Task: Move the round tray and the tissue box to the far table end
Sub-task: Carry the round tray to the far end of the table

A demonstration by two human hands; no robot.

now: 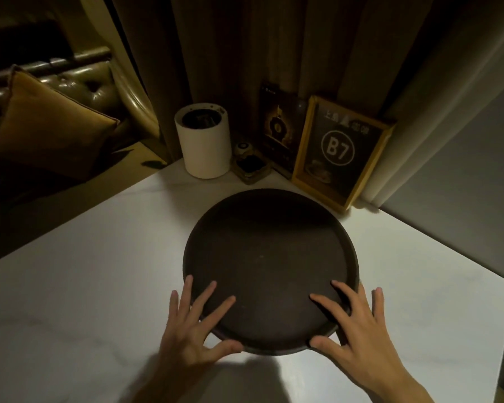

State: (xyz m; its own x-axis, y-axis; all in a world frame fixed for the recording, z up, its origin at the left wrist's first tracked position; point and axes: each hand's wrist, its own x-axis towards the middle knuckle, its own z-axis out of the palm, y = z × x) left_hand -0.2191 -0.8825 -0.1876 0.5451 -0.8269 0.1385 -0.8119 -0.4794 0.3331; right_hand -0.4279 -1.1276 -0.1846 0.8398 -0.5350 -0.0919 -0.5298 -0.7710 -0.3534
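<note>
A dark brown round tray (269, 257) lies flat on the white table (99, 286), close to the far end. My left hand (191, 324) rests on its near left rim, with two fingers spread on the tray's surface and the thumb against the outer edge. My right hand (352, 324) mirrors it on the near right rim, fingers spread and thumb at the edge. Neither hand is closed around the rim. A white cylindrical container (202, 141) with a dark top opening stands at the far end; I cannot tell whether it holds tissues.
A yellow-framed sign marked B7 (339, 152) leans against the curtain at the far right, close to the tray's far rim. A dark menu card (275, 126) and a small dish (249, 165) stand beside it. A padded bench with a cushion (41, 123) lies left.
</note>
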